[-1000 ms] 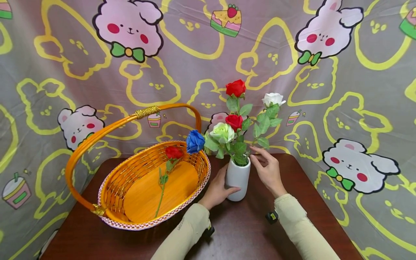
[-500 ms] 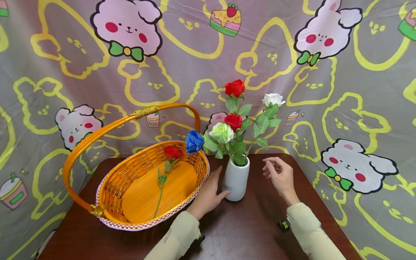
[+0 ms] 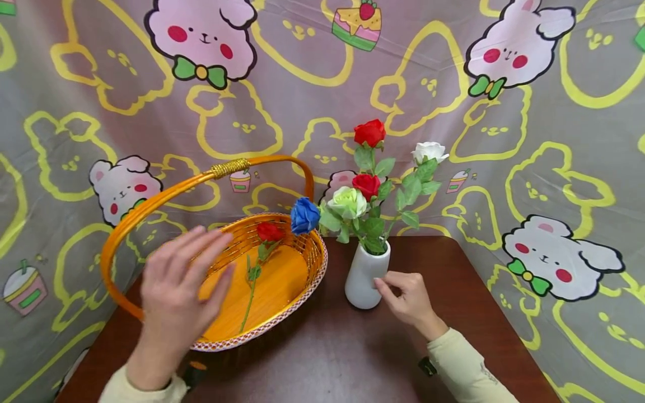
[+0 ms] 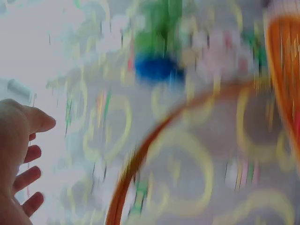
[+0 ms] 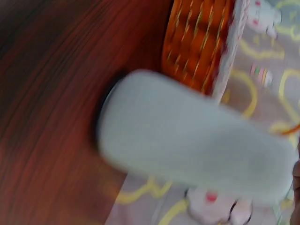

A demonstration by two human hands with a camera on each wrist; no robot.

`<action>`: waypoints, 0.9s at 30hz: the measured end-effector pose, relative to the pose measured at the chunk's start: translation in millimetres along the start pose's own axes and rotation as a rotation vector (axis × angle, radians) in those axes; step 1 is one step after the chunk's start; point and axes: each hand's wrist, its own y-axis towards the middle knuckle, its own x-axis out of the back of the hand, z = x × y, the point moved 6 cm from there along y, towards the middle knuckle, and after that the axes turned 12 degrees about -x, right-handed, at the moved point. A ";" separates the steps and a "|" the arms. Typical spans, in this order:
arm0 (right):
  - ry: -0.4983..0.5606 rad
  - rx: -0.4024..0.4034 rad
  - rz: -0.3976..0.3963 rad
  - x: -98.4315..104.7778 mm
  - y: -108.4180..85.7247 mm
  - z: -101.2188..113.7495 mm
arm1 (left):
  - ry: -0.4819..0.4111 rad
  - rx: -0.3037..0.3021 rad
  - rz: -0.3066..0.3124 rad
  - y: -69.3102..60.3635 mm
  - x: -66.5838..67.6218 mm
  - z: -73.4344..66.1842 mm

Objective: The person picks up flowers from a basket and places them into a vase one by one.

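My left hand (image 3: pixel 178 299) is raised over the front left of the orange wicker basket (image 3: pixel 289 320), fingers spread and holding nothing. It blurs in the head view; thumb and fingers (image 4: pixel 33 180) show at the edge of the left wrist view. My right hand (image 3: pixel 409 302) is by the right side of the white vase (image 3: pixel 364 280), fingers bent, thumb tip at its wall; touching or just apart, I cannot tell. Two red roses (image 3: pixel 369 133), a pale green rose (image 3: pixel 347 202), a blue rose (image 3: pixel 304 215) and a white rose (image 3: pixel 429 151) stand in the vase.
Inside the basket lies one red rose (image 3: pixel 270 231) with its stem toward the front rim. The tall basket handle (image 3: pixel 176 193) arches over it. A patterned cloth (image 3: pixel 312 73) hangs behind the dark wooden table (image 3: pixel 322 364).
My left hand has let go of the vase and swung left over the basket. My right hand drew away from the flowers to the right, then came back lower, beside the vase wall.
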 end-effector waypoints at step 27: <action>0.284 -1.024 0.828 -263.4 108.0 31.3 | 0.033 0.572 0.141 -88.2 38.6 151.6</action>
